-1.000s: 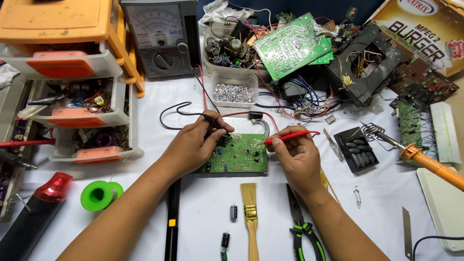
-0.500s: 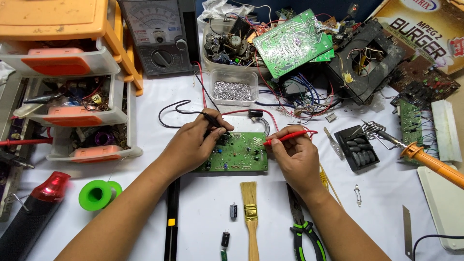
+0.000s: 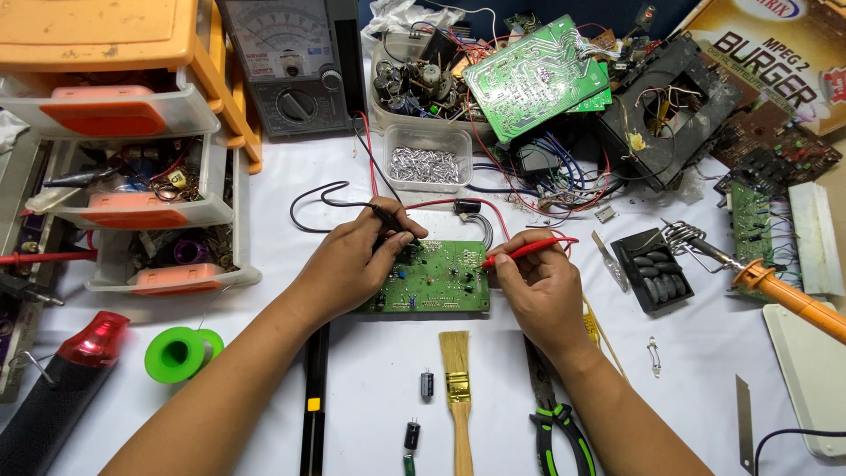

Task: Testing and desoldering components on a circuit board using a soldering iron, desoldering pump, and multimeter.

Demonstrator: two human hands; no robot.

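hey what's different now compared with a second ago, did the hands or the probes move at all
Almost nothing visibly changed. The left hand still pins the black probe to the green circuit board, and the right hand still holds the red probe at the board's right edge. Nothing was taken up or let go. The brush, pliers and green solder spool lie as before.

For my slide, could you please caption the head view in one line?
Left hand holds a black probe and right hand a red probe on a green rectangular circuit board.
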